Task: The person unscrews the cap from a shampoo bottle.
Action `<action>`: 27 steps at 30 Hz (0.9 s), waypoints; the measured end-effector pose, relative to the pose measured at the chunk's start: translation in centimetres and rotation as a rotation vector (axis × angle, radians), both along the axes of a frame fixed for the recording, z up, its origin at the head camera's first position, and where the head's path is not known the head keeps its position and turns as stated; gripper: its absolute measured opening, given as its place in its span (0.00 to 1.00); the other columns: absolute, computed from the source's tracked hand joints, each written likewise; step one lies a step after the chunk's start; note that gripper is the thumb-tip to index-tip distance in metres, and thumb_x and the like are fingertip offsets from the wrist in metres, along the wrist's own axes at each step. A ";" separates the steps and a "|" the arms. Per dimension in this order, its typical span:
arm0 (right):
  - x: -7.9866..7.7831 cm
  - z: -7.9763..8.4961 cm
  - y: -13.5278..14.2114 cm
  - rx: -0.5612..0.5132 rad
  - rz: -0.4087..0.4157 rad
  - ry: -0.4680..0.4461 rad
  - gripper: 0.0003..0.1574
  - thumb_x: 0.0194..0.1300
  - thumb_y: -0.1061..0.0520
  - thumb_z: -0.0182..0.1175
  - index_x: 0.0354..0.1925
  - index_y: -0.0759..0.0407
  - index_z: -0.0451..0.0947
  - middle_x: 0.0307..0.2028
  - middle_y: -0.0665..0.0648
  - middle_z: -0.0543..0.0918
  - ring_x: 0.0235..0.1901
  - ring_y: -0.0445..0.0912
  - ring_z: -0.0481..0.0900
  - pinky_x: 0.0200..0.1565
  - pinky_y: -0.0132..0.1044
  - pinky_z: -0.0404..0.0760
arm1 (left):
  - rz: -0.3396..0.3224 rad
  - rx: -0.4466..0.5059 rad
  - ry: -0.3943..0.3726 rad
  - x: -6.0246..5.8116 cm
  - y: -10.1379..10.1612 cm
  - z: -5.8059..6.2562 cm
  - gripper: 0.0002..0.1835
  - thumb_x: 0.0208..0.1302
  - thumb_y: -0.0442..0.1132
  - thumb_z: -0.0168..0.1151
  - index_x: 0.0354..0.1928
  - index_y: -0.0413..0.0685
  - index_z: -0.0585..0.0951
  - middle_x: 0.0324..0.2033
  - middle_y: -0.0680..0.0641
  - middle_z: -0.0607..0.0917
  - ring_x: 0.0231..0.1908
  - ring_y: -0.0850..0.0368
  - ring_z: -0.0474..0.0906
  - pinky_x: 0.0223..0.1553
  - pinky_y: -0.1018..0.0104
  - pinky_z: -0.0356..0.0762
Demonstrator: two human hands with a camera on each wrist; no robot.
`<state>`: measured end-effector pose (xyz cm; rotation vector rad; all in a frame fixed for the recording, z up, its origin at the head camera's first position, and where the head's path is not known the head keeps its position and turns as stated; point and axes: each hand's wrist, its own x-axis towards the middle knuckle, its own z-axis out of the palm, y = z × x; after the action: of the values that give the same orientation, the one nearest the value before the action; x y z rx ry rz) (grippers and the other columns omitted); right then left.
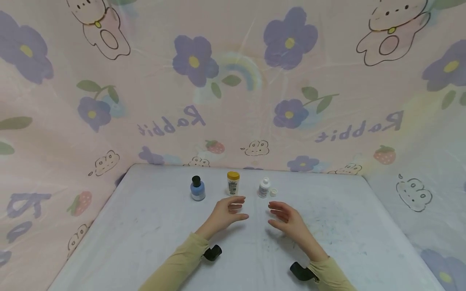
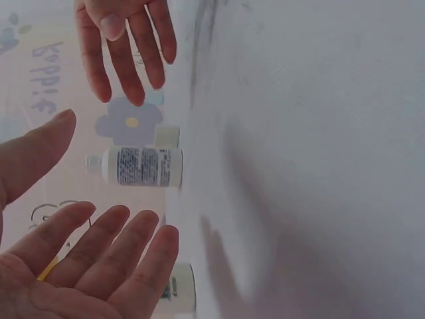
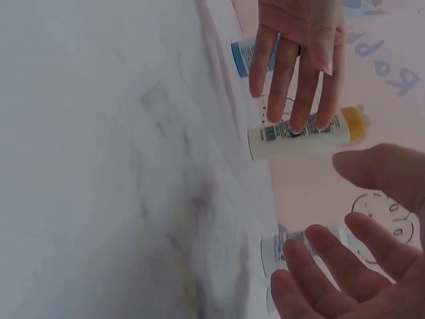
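My left hand (image 1: 224, 213) hovers over the table with relaxed fingers and nothing in its grasp. Facing it across a gap is my right hand (image 1: 288, 221), also relaxed and holding nothing. Just beyond the left hand stands a white bottle with a yellow cap (image 1: 233, 184). A blue bottle with a black cap (image 1: 198, 189) is upright to its left. Past the right hand, a small white dropper bottle (image 1: 264, 188) stands without its cap, its nozzle showing. Beside that bottle lies a small white cap (image 1: 273, 192). In the right wrist view the left fingers overlap the yellow-capped bottle (image 3: 299, 138).
The white tabletop (image 1: 145, 226) carries faint smudges, mostly on the right. A patterned cloth (image 1: 233, 121) with flowers and rabbits hangs behind and at both sides. Each wrist wears a black camera mount, one on the left (image 1: 212, 253) and one on the right (image 1: 302, 271).
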<state>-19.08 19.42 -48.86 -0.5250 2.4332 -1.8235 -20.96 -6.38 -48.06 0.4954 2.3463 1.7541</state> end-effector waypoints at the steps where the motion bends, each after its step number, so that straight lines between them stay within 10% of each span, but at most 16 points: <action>1: -0.1 0.1 -0.2 -0.005 0.009 -0.007 0.33 0.57 0.68 0.67 0.60 0.69 0.68 0.58 0.70 0.72 0.58 0.63 0.71 0.60 0.55 0.65 | 0.005 -0.003 0.001 0.0 -0.3 -0.1 0.33 0.54 0.41 0.73 0.63 0.43 0.73 0.58 0.39 0.76 0.56 0.45 0.75 0.54 0.55 0.74; 11: -1.3 1.3 -2.9 0.005 0.044 -0.037 0.33 0.58 0.68 0.66 0.61 0.65 0.69 0.60 0.68 0.72 0.60 0.63 0.69 0.61 0.56 0.63 | 0.057 0.039 -0.009 -0.3 -3.1 0.2 0.35 0.54 0.40 0.73 0.64 0.40 0.72 0.58 0.37 0.75 0.57 0.42 0.74 0.51 0.58 0.76; 18: -1.2 5.2 -5.0 0.044 0.092 -0.005 0.35 0.58 0.67 0.67 0.62 0.70 0.66 0.58 0.69 0.73 0.59 0.66 0.68 0.61 0.58 0.62 | 0.103 0.063 -0.057 -0.2 -4.3 2.2 0.36 0.56 0.35 0.71 0.65 0.34 0.68 0.61 0.32 0.71 0.59 0.35 0.69 0.54 0.52 0.73; 27: -4.0 4.7 -6.3 0.079 0.094 0.047 0.38 0.56 0.67 0.68 0.64 0.67 0.65 0.59 0.68 0.72 0.59 0.64 0.69 0.62 0.57 0.62 | 0.229 0.066 -0.021 -2.3 -4.6 0.5 0.39 0.51 0.38 0.75 0.66 0.41 0.69 0.60 0.37 0.73 0.59 0.39 0.71 0.55 0.53 0.72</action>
<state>-23.11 13.10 -44.13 -0.6712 2.4531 -1.6899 -23.28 -10.98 -47.54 0.2221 2.4194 1.9272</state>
